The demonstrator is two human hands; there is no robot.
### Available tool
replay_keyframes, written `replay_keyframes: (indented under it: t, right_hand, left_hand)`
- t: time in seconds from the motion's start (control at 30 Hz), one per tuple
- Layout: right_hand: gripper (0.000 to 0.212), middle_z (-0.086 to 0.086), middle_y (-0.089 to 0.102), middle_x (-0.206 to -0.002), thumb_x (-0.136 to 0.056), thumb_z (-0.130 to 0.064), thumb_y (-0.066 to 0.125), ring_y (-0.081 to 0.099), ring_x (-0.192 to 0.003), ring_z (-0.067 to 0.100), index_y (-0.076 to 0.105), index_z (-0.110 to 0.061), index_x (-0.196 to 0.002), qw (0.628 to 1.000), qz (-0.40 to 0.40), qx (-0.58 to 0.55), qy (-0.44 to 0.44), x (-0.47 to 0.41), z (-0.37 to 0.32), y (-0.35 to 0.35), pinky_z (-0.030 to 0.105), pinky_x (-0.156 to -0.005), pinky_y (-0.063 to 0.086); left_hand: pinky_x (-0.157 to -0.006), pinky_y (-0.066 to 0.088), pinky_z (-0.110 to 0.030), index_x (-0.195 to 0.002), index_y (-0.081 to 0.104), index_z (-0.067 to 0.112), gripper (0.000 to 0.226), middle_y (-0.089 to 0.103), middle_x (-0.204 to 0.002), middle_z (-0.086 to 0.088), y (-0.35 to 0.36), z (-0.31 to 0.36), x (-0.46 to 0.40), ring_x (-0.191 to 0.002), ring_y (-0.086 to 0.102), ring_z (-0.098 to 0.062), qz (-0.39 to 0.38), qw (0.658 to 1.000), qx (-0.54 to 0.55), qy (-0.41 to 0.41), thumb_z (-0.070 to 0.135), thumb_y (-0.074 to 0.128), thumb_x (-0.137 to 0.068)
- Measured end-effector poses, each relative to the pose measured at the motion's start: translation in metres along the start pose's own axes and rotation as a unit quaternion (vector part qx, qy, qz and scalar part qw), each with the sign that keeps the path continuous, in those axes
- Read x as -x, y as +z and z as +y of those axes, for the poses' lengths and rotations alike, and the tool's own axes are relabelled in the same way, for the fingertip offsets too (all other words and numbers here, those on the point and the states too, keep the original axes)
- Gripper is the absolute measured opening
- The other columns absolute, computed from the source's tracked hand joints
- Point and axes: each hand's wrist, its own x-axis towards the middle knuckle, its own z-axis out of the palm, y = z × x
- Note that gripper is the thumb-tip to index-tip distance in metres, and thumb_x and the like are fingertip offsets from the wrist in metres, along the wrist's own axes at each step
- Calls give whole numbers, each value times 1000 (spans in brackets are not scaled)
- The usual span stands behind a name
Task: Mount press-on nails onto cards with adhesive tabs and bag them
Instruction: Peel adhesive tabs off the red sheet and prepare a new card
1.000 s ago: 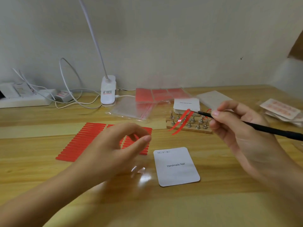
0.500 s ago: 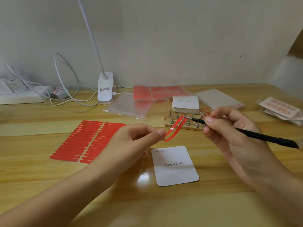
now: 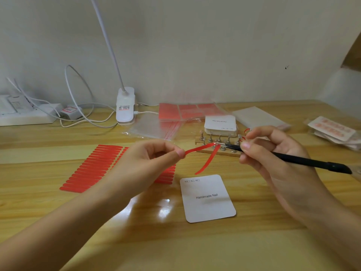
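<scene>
We hold a thin red adhesive strip (image 3: pixel 197 150) in the air above the wooden table (image 3: pixel 136 241): the fingers of our left hand (image 3: pixel 156 159) pinch one end, and the metal tip of a black slim tweezer tool (image 3: pixel 283 156), gripped by the curled fingers of our right hand (image 3: pixel 273 153), catches the other end, where a second red strip (image 3: pixel 208 162) hangs down loose. To do this step well, we think we must pull slowly and keep the two strips apart, because such soft glossy film probably sticks to itself easily. The white rounded paper card printed "Handmade Nail" (image 3: pixel 208 198) lies flat just below, waiting. More red strips (image 3: pixel 93 169) lie in neat rows on the left, and a small wooden stand with metal pegs (image 3: pixel 216 142) sits behind.
</scene>
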Motion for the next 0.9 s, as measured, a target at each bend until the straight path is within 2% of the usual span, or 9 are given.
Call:
replay_keyframes:
  t: [0.13,0.3,0.47,0.53,0.63,0.7,0.77,0.83,0.9]
  right_hand:
    - [30,-1,60,-55,-53,-32,68,60,-57,7,61,-18,-79,1000,-11,11,1,0,1,0,14,-64,50]
    - [30,1,60,-56,-53,-31,68,60,-56,8,61,-18,-79,1000,-14,22,9,-1,2,0,15,-65,51]
    - [12,1,59,-55,-60,-26,68,57,-54,6,66,-25,-72,999,-26,36,21,-1,4,-4,14,-63,50]
    - [13,-1,57,-55,-72,-14,66,54,-53,4,67,-27,-69,999,-15,42,22,-4,5,-7,13,-61,48]
    - [21,-5,58,-55,-80,-6,60,55,-52,3,67,-22,-68,999,19,15,27,-7,6,-11,12,-58,48]
    - [15,-5,62,-57,-79,-11,60,58,-54,3,66,-21,-71,999,31,-4,26,-7,6,-10,13,-58,49]
    - [7,-1,67,-61,-78,-21,58,62,-58,7,64,-20,-80,999,39,-13,22,-7,8,-9,15,-59,51]
    - [20,5,71,-68,-78,-36,52,64,-61,13,64,-21,-85,999,45,-10,14,-5,7,-8,18,-59,52]
    - [32,8,72,-74,-78,-48,46,64,-60,16,66,-23,-82,999,54,5,0,-5,6,-7,20,-57,51]
  left_hand:
    - [-68,43,-8,-79,72,12,17,72,-82,-3,-5,0,-3,-75,62,-3,12,1000,-24,4,27,65,-79]
    - [-62,41,-2,-76,70,13,14,68,-70,8,-8,2,-5,-67,59,3,-7,999,-40,4,25,63,-81]
    - [-74,40,-21,-77,69,15,15,67,-78,1,-15,1,-9,-73,57,-4,-19,998,-57,-13,29,63,-78]
    - [-73,41,-18,-79,70,16,23,69,-78,4,-19,3,-11,-72,60,1,-14,998,-54,-17,35,61,-71]
    - [-63,42,-4,-78,71,18,24,72,-77,6,-23,6,-12,-69,61,7,-12,998,-60,-3,37,60,-69]
    - [-61,41,-2,-77,71,19,25,72,-78,8,-21,7,-11,-69,61,8,-12,998,-60,3,39,60,-67]
    - [-66,42,-10,-72,72,21,24,71,-75,8,-18,7,-9,-69,61,6,-17,998,-62,-1,42,61,-65]
    - [-70,39,-19,-69,72,24,24,69,-71,10,-15,8,-7,-68,59,6,-30,998,-62,-7,44,61,-64]
    - [-69,37,-20,-69,73,25,24,67,-69,12,-13,8,-5,-65,58,7,-45,997,-63,-9,45,60,-65]
